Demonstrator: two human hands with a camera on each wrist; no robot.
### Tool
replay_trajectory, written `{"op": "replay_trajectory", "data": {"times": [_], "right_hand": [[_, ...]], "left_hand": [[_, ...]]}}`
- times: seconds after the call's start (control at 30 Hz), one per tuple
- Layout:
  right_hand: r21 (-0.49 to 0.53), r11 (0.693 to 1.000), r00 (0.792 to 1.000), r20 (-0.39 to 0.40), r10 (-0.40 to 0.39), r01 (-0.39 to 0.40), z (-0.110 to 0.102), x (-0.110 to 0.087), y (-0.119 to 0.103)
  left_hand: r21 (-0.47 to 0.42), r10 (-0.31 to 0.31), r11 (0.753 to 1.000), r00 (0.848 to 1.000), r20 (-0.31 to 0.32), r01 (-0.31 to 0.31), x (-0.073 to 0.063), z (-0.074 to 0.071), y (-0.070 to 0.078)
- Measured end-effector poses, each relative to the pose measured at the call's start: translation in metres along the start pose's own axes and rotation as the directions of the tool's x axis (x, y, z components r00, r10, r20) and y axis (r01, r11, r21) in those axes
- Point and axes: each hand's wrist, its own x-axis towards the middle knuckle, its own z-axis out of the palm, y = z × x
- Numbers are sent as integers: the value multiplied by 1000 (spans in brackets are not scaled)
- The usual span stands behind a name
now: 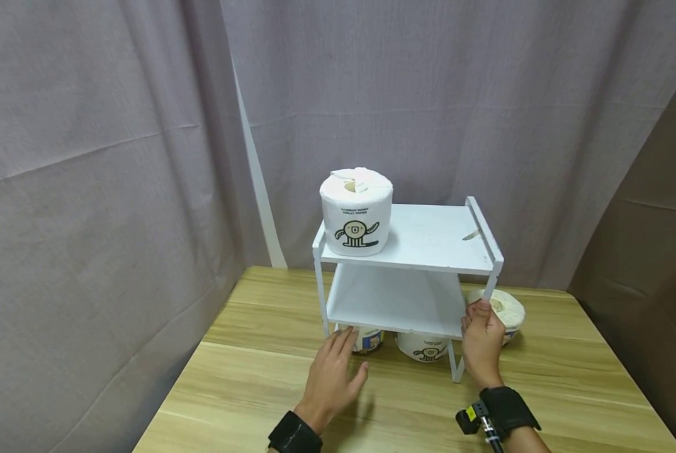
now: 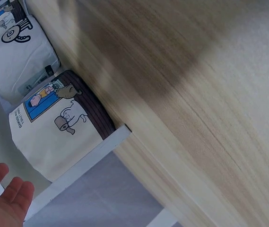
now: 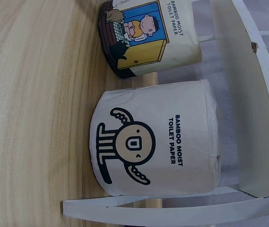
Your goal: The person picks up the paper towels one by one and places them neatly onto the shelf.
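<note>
A white two-tier shelf (image 1: 431,236) stands on the wooden table. My right hand (image 1: 483,343) grips its right front post, just beside the lower board. My left hand (image 1: 329,380) reaches toward the lower board's front left, fingers fairly straight and holding nothing; whether the fingertips touch the shelf I cannot tell. On the top board's left side sits a wrapped toilet paper roll (image 1: 356,220) with a cartoon figure. Beneath the lower board are two more rolls: a picture-printed toilet roll (image 2: 63,125) at left and a cartoon-figure toilet roll (image 3: 155,142) at right, partly hidden in the head view.
Another toilet roll (image 1: 510,311) stands on the table right of the shelf, partly behind my right hand. Grey curtains (image 1: 428,94) hang behind and at the left of the table (image 1: 247,365). The lower board (image 1: 397,302) bears nothing visible.
</note>
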Motion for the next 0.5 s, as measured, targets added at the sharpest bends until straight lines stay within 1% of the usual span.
{"op": "replay_trajectory", "data": {"times": [0.27,0.5], "right_hand": [[-20,1000,1000,-9,17,-17,0,0,0],[-13,1000,1000,-9,19,-19,0,0,0]], "left_hand": [[47,2,999,999,49,-5,3,8,1],[113,11,993,998,60,-17,9,18,4]]}}
